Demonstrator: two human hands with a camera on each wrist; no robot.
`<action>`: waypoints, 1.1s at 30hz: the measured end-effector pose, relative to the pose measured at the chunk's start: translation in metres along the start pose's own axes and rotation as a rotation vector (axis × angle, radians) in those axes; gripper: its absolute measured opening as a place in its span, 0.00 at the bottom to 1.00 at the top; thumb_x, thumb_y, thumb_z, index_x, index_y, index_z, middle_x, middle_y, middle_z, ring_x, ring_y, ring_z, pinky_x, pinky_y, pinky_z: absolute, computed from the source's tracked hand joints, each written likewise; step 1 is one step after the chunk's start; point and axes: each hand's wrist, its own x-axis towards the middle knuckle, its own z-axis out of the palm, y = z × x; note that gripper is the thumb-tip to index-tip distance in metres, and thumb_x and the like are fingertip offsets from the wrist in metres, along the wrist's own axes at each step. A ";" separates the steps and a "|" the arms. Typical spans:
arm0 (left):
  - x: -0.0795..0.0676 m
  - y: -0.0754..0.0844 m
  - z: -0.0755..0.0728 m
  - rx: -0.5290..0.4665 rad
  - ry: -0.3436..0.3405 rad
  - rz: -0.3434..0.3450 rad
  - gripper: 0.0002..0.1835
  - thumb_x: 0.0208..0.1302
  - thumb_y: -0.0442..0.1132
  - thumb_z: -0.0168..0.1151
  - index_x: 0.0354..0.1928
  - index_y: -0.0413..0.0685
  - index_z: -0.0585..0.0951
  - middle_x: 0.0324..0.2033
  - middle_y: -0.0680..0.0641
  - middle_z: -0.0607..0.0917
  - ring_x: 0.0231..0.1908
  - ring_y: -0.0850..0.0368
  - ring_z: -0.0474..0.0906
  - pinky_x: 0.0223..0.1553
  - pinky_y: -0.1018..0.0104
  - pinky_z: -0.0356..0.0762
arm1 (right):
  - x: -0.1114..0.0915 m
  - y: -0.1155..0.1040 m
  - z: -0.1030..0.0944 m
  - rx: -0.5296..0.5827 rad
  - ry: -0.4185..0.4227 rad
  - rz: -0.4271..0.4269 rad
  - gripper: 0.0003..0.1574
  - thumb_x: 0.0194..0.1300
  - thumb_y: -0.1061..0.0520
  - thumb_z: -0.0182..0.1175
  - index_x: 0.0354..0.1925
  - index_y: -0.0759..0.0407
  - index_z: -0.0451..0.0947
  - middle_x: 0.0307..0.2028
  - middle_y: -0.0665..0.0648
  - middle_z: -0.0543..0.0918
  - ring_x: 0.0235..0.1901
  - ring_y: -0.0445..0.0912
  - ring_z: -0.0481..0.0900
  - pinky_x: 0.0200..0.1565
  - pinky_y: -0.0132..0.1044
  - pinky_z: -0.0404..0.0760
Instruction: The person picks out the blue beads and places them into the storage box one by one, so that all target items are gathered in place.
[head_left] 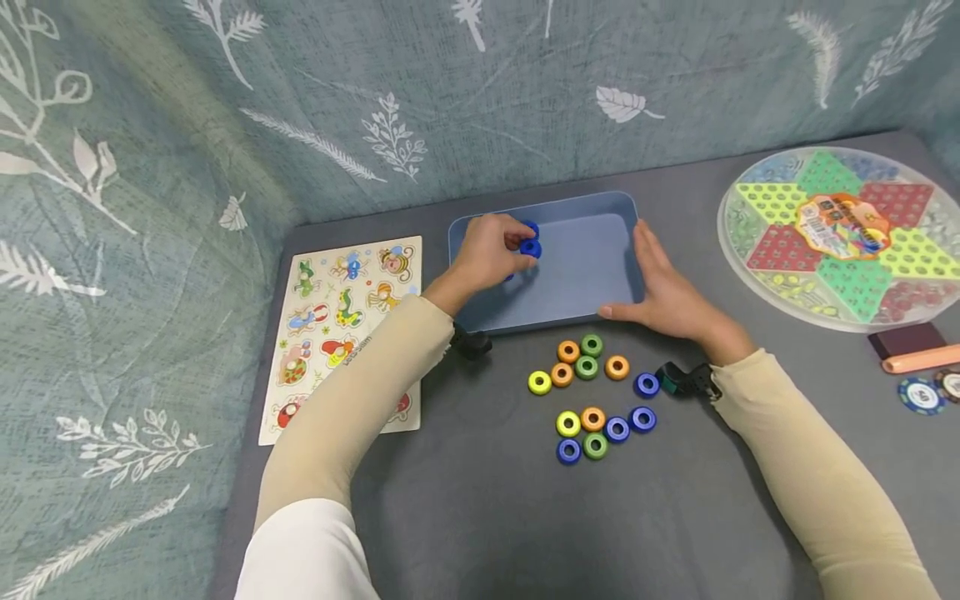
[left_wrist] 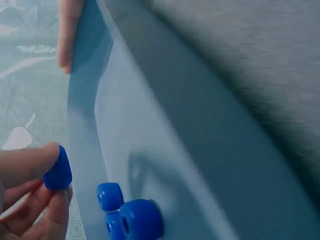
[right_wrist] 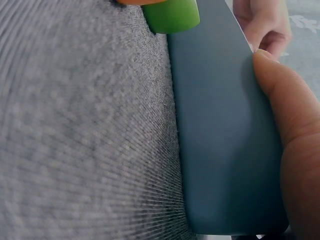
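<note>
Over the left part of the blue-grey tray (head_left: 585, 258), my left hand (head_left: 487, 250) pinches a small blue ring (left_wrist: 59, 169) between thumb and fingers. Below it, blue rings (left_wrist: 142, 220) lie close together in the tray, as the left wrist view shows; the head view has them partly hidden by that hand. My right hand (head_left: 667, 287) rests at the tray's right end, fingers straight along the side wall and thumb against the front rim. In front of the tray, loose orange rings (head_left: 617, 367), green rings (head_left: 596, 446), yellow rings (head_left: 539, 382) and blue rings (head_left: 642, 419) lie on the cloth.
Left of the tray lies a wooden picture puzzle board (head_left: 348, 312), partly under my left forearm. A round Chinese checkers board (head_left: 847, 237) lies at the right. Near it are a dark block (head_left: 907, 339), an orange stick (head_left: 926, 358) and poker chips (head_left: 921, 395). A patterned curtain (head_left: 480, 108) stands behind.
</note>
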 end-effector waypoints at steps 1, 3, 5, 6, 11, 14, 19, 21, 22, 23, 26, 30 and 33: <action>0.003 -0.001 0.000 -0.002 0.009 -0.009 0.20 0.50 0.36 0.70 0.48 0.41 0.83 0.43 0.43 0.84 0.41 0.53 0.82 0.45 0.65 0.79 | 0.000 0.001 0.000 0.002 0.001 0.000 0.77 0.50 0.34 0.66 0.71 0.53 0.20 0.72 0.53 0.22 0.73 0.54 0.30 0.69 0.58 0.47; 0.009 -0.001 0.001 -0.002 0.016 -0.022 0.20 0.50 0.36 0.71 0.47 0.41 0.83 0.43 0.43 0.84 0.41 0.53 0.82 0.44 0.65 0.79 | 0.000 0.003 0.000 0.006 0.004 -0.003 0.76 0.50 0.34 0.66 0.71 0.53 0.20 0.72 0.52 0.22 0.73 0.54 0.30 0.69 0.58 0.47; 0.009 -0.003 0.003 0.024 0.005 -0.047 0.21 0.51 0.37 0.70 0.49 0.41 0.82 0.44 0.43 0.84 0.43 0.53 0.81 0.46 0.64 0.78 | 0.000 0.004 0.001 0.007 0.004 -0.007 0.76 0.50 0.35 0.66 0.71 0.53 0.20 0.72 0.52 0.22 0.73 0.54 0.30 0.69 0.58 0.47; 0.009 -0.004 0.005 0.048 -0.007 -0.055 0.22 0.52 0.38 0.70 0.51 0.42 0.81 0.46 0.44 0.84 0.45 0.53 0.80 0.48 0.64 0.78 | 0.000 0.004 0.002 0.009 0.004 -0.007 0.76 0.50 0.35 0.66 0.71 0.53 0.20 0.72 0.52 0.22 0.73 0.54 0.30 0.69 0.58 0.47; 0.003 -0.010 0.014 0.169 -0.037 -0.012 0.25 0.54 0.39 0.68 0.55 0.43 0.78 0.55 0.43 0.79 0.57 0.50 0.74 0.60 0.60 0.70 | 0.000 0.004 0.002 0.011 -0.001 -0.009 0.77 0.50 0.35 0.66 0.71 0.54 0.20 0.72 0.53 0.22 0.73 0.54 0.30 0.69 0.59 0.47; -0.001 -0.006 0.011 0.187 -0.024 0.017 0.24 0.54 0.38 0.67 0.54 0.42 0.79 0.55 0.43 0.79 0.59 0.49 0.72 0.62 0.58 0.68 | 0.000 0.004 0.002 0.016 0.002 -0.017 0.77 0.50 0.36 0.67 0.71 0.54 0.20 0.72 0.53 0.22 0.72 0.54 0.29 0.69 0.59 0.47; -0.013 0.013 0.006 0.189 -0.018 0.102 0.20 0.55 0.35 0.66 0.52 0.42 0.80 0.53 0.44 0.80 0.56 0.50 0.74 0.59 0.58 0.71 | 0.001 0.006 0.000 0.018 0.004 -0.020 0.76 0.50 0.36 0.66 0.71 0.53 0.20 0.72 0.53 0.22 0.73 0.54 0.30 0.68 0.59 0.47; -0.022 0.026 0.011 0.202 -0.065 0.186 0.19 0.56 0.36 0.65 0.51 0.42 0.81 0.52 0.45 0.81 0.55 0.51 0.75 0.58 0.59 0.71 | 0.002 0.006 -0.001 0.015 0.007 -0.026 0.76 0.50 0.36 0.66 0.71 0.54 0.20 0.72 0.53 0.22 0.72 0.55 0.30 0.68 0.59 0.48; -0.027 0.033 0.015 0.211 -0.099 0.240 0.18 0.56 0.36 0.64 0.50 0.43 0.81 0.50 0.46 0.81 0.53 0.52 0.76 0.58 0.60 0.71 | 0.002 0.007 -0.002 0.013 0.008 -0.032 0.76 0.50 0.36 0.66 0.71 0.55 0.20 0.72 0.53 0.22 0.72 0.56 0.31 0.68 0.59 0.48; -0.033 0.041 0.021 0.212 -0.147 0.291 0.17 0.57 0.36 0.63 0.50 0.43 0.81 0.49 0.46 0.82 0.52 0.53 0.77 0.57 0.61 0.72 | 0.002 0.007 -0.002 0.013 0.012 -0.041 0.76 0.51 0.37 0.67 0.71 0.55 0.21 0.72 0.54 0.22 0.72 0.56 0.31 0.68 0.59 0.48; -0.048 0.064 0.043 0.248 -0.310 0.450 0.14 0.60 0.38 0.62 0.48 0.45 0.82 0.45 0.49 0.84 0.48 0.58 0.77 0.55 0.65 0.72 | 0.003 0.007 -0.004 0.008 0.020 -0.060 0.75 0.52 0.39 0.67 0.71 0.56 0.21 0.72 0.55 0.23 0.72 0.57 0.32 0.68 0.59 0.50; -0.063 0.087 0.075 0.351 -0.469 0.591 0.12 0.62 0.39 0.59 0.47 0.49 0.82 0.42 0.54 0.84 0.42 0.63 0.78 0.48 0.69 0.76 | 0.002 0.007 -0.004 0.012 0.024 -0.064 0.75 0.51 0.38 0.67 0.71 0.55 0.21 0.72 0.53 0.23 0.72 0.56 0.32 0.68 0.59 0.50; -0.068 0.096 0.096 0.458 -0.512 0.651 0.12 0.65 0.37 0.55 0.48 0.51 0.82 0.41 0.55 0.83 0.39 0.65 0.79 0.42 0.71 0.78 | 0.000 0.008 -0.001 0.014 0.023 -0.056 0.76 0.50 0.36 0.67 0.72 0.54 0.22 0.72 0.53 0.23 0.73 0.55 0.33 0.67 0.59 0.51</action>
